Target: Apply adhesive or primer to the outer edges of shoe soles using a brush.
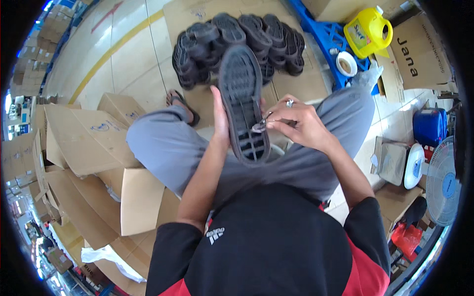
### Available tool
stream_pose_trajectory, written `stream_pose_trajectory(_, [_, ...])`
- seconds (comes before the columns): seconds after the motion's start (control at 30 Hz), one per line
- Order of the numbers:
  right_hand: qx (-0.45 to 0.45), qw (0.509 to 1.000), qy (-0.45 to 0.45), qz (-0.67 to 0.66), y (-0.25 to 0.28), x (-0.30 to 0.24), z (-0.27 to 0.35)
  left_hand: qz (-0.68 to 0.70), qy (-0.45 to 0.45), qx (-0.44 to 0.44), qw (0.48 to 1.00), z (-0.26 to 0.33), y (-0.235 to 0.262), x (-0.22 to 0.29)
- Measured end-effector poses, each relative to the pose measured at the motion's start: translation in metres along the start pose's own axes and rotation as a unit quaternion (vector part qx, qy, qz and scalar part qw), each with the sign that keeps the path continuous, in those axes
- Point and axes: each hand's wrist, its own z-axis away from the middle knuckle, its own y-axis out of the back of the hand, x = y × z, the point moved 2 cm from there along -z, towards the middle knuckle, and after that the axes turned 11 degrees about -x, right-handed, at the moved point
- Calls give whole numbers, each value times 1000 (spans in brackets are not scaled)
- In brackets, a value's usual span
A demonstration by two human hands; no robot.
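Note:
My left hand (221, 118) is wrapped round the left edge of a dark shoe sole (240, 81), and part of a finger shows past its right edge. The sole stands lengthwise above my lap, its ribbed, gridded hollow side turned up to me. My right hand (303, 123), with a ring on one finger, pinches a small thin tool (258, 127) with a dark handle and a pale tip. The tip rests on or just over the lower right part of the sole's grid; its exact kind is too small to make out.
Beyond the sole, several dark soles (229, 29) stand heaped on flat cardboard (306, 91). Right of them are a blue pallet (323, 44), a yellow jug (366, 32) and a white bowl (346, 64). Opened cartons (94, 143) crowd the left; a fan (443, 182) stands right.

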Motion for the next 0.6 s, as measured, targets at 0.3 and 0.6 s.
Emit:
stream_pose_trajectory(0.3, [267,952,-123,-87,60,54,21,-35,187,-32,981,-9,15,-22])
stream_pose_trajectory(0.6, [440,843,-170,-261,85,99,62,-251,86,116,957,-198,20,92])
